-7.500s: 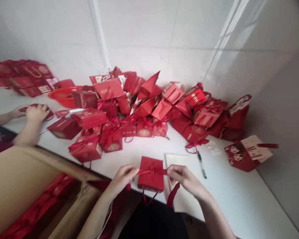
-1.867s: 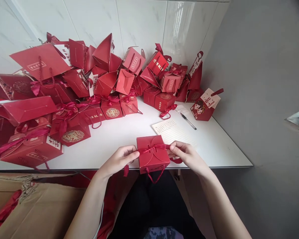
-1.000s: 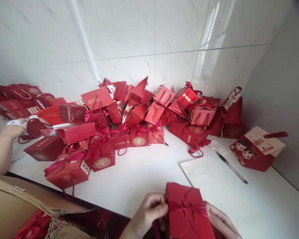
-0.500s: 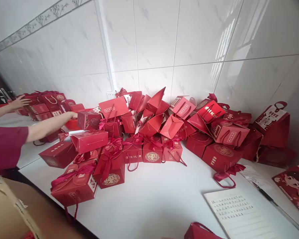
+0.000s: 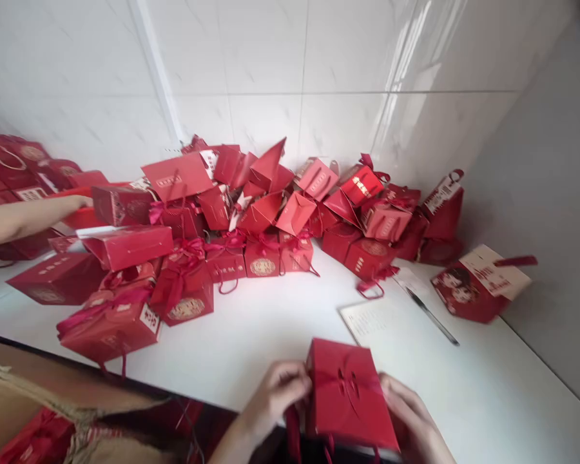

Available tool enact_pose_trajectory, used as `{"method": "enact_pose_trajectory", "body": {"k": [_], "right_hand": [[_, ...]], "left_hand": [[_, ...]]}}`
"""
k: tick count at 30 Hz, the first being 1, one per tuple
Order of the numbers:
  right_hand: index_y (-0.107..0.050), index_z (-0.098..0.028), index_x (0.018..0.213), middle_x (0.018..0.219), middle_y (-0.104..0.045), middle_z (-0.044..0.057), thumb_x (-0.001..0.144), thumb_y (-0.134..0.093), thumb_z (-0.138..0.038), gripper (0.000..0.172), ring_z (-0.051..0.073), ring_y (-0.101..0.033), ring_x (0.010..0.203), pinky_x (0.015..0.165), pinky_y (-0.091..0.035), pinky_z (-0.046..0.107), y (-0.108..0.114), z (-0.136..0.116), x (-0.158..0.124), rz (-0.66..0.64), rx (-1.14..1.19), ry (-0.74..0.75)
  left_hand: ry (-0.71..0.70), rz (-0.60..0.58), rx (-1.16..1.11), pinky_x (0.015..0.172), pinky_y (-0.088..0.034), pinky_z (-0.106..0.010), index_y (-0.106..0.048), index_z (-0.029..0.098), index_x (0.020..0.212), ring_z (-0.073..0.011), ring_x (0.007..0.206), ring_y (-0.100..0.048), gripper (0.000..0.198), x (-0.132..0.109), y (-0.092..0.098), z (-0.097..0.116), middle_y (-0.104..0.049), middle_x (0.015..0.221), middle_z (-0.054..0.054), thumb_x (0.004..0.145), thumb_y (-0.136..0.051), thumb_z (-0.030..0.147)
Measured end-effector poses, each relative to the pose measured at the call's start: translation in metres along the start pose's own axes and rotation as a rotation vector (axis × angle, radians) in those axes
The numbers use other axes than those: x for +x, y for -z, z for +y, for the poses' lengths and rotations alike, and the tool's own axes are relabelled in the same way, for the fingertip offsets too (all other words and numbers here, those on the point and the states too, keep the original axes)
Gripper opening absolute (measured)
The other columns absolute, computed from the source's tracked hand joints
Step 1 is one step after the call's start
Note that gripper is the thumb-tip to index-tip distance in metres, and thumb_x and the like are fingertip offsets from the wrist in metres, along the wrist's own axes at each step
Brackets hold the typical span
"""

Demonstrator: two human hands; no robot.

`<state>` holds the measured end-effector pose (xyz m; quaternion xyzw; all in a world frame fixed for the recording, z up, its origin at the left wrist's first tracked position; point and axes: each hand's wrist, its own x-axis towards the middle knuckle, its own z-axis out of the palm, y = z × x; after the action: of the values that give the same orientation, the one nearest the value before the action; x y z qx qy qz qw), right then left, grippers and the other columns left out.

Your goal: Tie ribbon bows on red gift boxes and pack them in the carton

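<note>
A red gift box [image 5: 348,393] is between my two hands at the near edge of the white table [image 5: 265,328]. Its broad face, with small slots in the middle, is turned up toward me, and dark red ribbon or cord hangs from its near side. My left hand [image 5: 280,393] pinches the box's left side, fingers curled. On the opposite side, my right hand [image 5: 410,412] has its fingers against the right edge; some of them are hidden behind the box.
Red gift boxes [image 5: 263,258] are piled along the tiled wall. A notepad [image 5: 367,319] and a pen [image 5: 432,316] lie beyond my hands. At the lower left stands an open cardboard box [image 5: 111,386] with red boxes inside. Another person's arm [image 5: 33,219] reaches in from the left.
My hands have come into view holding the red gift box, which showed only partly at the bottom edge before. The view has turned to the right.
</note>
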<state>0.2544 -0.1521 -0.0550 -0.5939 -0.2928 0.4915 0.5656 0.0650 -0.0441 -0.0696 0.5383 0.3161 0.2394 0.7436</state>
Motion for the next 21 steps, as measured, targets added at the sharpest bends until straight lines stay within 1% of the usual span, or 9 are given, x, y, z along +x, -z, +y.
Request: {"method": "enact_pose_trajectory", "body": {"k": [1,3,6,9,11,13,16,19,21], "right_hand": [[-0.049,-0.019,0.054,0.054,-0.047,0.0,0.068,-0.065,-0.062,0.048,0.012,-0.044,0.048,0.045,-0.035,0.025,0.0,-0.003,0.001,-0.048,0.059,-0.007],[-0.049,-0.018,0.056,0.054,-0.046,-0.002,0.07,-0.067,-0.056,0.045,0.009,-0.041,0.048,0.046,-0.032,0.023,0.003,-0.01,0.001,-0.1,0.083,-0.016],[-0.057,-0.016,0.06,0.056,-0.052,0.0,0.072,-0.069,-0.05,0.038,0.01,-0.047,0.054,0.052,-0.036,0.023,0.012,-0.024,-0.002,-0.173,0.046,0.021],[-0.062,-0.015,0.065,0.063,-0.058,0.003,0.076,-0.066,-0.047,0.034,0.012,-0.053,0.058,0.056,-0.039,0.024,0.019,-0.041,-0.007,-0.254,-0.007,0.044],[-0.062,-0.016,0.067,0.069,-0.061,0.004,0.078,-0.065,-0.045,0.031,0.013,-0.055,0.06,0.056,-0.041,0.026,0.02,-0.053,-0.01,-0.303,-0.032,0.064],[-0.064,-0.016,0.071,0.071,-0.06,0.003,0.08,-0.062,-0.043,0.028,0.013,-0.055,0.061,0.057,-0.042,0.027,0.017,-0.065,-0.012,-0.324,-0.097,0.136],[-0.069,-0.017,0.076,0.079,-0.062,0.005,0.083,-0.057,-0.04,0.027,0.015,-0.055,0.067,0.063,-0.044,0.03,0.007,-0.082,-0.011,-0.306,-0.309,0.307],[-0.071,-0.019,0.077,0.1,-0.064,0.006,0.086,-0.053,-0.037,0.027,0.02,-0.059,0.089,0.076,-0.046,0.033,-0.005,-0.091,-0.007,-0.318,-0.467,0.445],[-0.071,-0.02,0.076,0.106,-0.064,0.006,0.087,-0.051,-0.034,0.027,0.022,-0.058,0.099,0.083,-0.045,0.033,-0.012,-0.091,-0.004,-0.328,-0.521,0.526]], "left_hand": [[0.015,-0.027,0.005,0.05,-0.031,-0.022,-0.05,0.015,0.058,-0.0101,0.05,-0.043,0.043,-0.002,0.0,0.007,-0.047,0.052,0.001,0.069,-0.064,0.054],[0.001,-0.038,0.073,0.05,-0.032,-0.022,-0.05,0.015,0.058,-0.0103,0.051,-0.046,0.035,-0.005,0.001,0.021,-0.049,0.053,0.001,0.073,-0.061,0.046],[0.011,-0.052,0.166,0.054,-0.034,-0.022,-0.05,0.015,0.06,-0.0102,0.055,-0.046,0.029,-0.012,0.003,0.039,-0.049,0.056,0.001,0.076,-0.057,0.038],[0.057,-0.103,0.225,0.048,-0.025,-0.021,-0.044,0.017,0.063,-0.0067,0.048,-0.033,0.027,-0.019,0.003,0.058,-0.038,0.052,0.006,0.077,-0.055,0.038],[0.053,-0.113,0.294,0.047,-0.022,-0.021,-0.043,0.017,0.064,-0.0057,0.047,-0.028,0.027,-0.023,0.001,0.072,-0.033,0.053,0.007,0.078,-0.054,0.038],[0.02,-0.106,0.411,0.047,-0.022,-0.021,-0.044,0.017,0.065,-0.0058,0.048,-0.029,0.027,-0.023,-0.002,0.086,-0.035,0.056,0.007,0.079,-0.053,0.039],[-0.038,-0.1,0.598,0.049,-0.025,-0.022,-0.049,0.016,0.067,-0.0074,0.052,-0.034,0.028,-0.023,-0.009,0.101,-0.042,0.06,0.005,0.08,-0.052,0.04],[-0.088,-0.115,0.716,0.055,-0.031,-0.023,-0.053,0.017,0.069,-0.0101,0.059,-0.041,0.026,-0.022,-0.016,0.11,-0.047,0.063,0.004,0.081,-0.051,0.04],[-0.115,-0.125,0.782,0.06,-0.034,-0.024,-0.055,0.017,0.069,-0.0115,0.064,-0.044,0.027,-0.021,-0.019,0.112,-0.049,0.066,0.003,0.081,-0.051,0.04]]}}
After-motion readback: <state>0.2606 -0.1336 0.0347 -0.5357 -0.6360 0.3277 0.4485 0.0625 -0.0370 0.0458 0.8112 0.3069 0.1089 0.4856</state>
